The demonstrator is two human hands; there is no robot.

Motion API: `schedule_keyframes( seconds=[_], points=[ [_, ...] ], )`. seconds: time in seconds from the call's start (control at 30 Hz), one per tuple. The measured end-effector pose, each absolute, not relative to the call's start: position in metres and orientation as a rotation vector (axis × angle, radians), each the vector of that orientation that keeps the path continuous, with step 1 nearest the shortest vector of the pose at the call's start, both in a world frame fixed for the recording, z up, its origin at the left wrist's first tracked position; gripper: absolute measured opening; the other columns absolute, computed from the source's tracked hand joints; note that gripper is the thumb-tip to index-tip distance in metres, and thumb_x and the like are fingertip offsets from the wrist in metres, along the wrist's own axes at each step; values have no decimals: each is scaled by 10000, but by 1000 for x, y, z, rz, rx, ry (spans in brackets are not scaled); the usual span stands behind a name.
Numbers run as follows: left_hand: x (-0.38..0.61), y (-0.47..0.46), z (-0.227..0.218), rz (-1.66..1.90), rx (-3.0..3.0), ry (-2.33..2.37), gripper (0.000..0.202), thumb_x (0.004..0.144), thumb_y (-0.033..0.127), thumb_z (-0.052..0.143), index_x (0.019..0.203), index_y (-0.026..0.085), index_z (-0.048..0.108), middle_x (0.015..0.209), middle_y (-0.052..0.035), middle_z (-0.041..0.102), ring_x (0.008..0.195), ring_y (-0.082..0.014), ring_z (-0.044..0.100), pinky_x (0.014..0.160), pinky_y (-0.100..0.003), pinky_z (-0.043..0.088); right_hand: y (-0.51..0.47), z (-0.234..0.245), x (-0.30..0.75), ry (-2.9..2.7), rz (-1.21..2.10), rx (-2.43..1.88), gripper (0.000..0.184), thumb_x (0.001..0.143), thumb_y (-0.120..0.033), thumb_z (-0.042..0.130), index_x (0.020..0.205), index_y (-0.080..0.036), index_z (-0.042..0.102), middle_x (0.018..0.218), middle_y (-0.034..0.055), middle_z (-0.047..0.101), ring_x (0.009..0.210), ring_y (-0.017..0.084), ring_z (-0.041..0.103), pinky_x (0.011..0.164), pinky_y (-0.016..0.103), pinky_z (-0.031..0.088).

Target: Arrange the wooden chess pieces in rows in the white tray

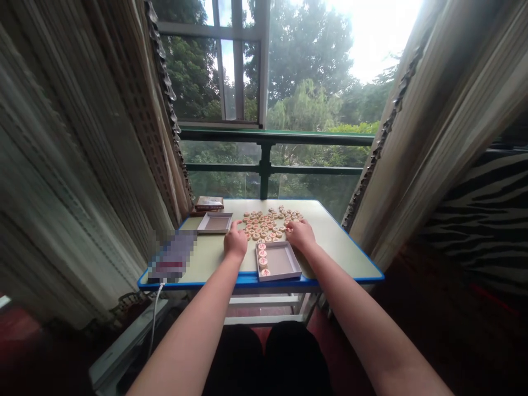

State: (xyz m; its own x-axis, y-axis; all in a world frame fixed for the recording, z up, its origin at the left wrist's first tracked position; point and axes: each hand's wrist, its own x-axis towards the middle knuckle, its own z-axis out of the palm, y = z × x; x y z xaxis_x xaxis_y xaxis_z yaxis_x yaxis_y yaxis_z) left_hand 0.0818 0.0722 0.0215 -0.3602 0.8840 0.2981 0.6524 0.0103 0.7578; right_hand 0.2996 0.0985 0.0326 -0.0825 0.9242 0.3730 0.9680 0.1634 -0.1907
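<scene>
Trees (305,55) fill the window beyond a green railing (322,138), with striped curtains (78,143) hanging at both sides. Below stands a pale table (330,242) with a blue edge. Round wooden pieces (264,226) with characters on them lie scattered across its middle. Nearer the person, a shallow tray (285,261) sits at the front edge, four pieces lined up along its left wall. Left hand (236,242) rests beside the scatter, fingers curled; right hand (301,233) reaches its fingertips to the scatter's right side, though at this size I cannot tell whether either hand grips a piece. Farther left lie a second tray (216,223), a small box (209,203) and a blurred-out object (173,256) with a white cable (155,316)
</scene>
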Motion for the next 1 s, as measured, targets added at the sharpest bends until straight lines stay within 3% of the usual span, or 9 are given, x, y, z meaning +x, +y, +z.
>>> schedule_keyframes(
  seconds=[0.17, 0.33, 0.43, 0.6, 1.0],
  points=[
    [80, 75, 17, 1310, 1549, 1954, 391, 809, 155, 356, 1118, 217, 586, 682, -48, 659, 675, -220, 614, 620, -302, 433, 84, 36, 301, -1855, -56, -1474, 159, 800, -274, 532, 829, -202, 670, 904, 53, 693, 902, 206, 557, 878, 342, 368],
    [81, 78, 14, 1326, 1572, 1896, 323, 809, 178, 379, 975, 221, 652, 655, -24, 640, 653, -186, 605, 607, -275, 437, 49, 48, 284, -2172, 400, -978, 144, 742, -332, 636, 817, -212, 661, 845, 18, 683, 810, 162, 586, 785, 300, 425],
    [81, 81, 15, 1371, 1562, 1903, 374, 812, 175, 383, 1112, 211, 604, 657, -23, 641, 670, -186, 608, 651, -283, 446, 37, 54, 275, -2322, 571, -767, 163, 729, -334, 666, 812, -194, 658, 831, 21, 673, 788, 145, 573, 740, 267, 431],
    [82, 86, 17, 1429, 1506, 1891, 450, 814, 170, 391, 1252, 156, 493, 692, -40, 650, 716, -196, 614, 705, -299, 447, 33, 54, 273, -2469, 562, -660, 205, 711, -373, 700, 766, -185, 640, 782, 16, 642, 765, 143, 526, 752, 275, 411],
    [80, 89, 16, 1414, 1447, 1875, 342, 797, 181, 432, 1112, 159, 565, 605, -6, 603, 613, -166, 590, 591, -260, 414, 35, 50, 273, -2572, 528, -571, 256, 727, -453, 677, 749, -200, 700, 728, 22, 596, 729, 139, 508, 721, 271, 393]
  ],
)
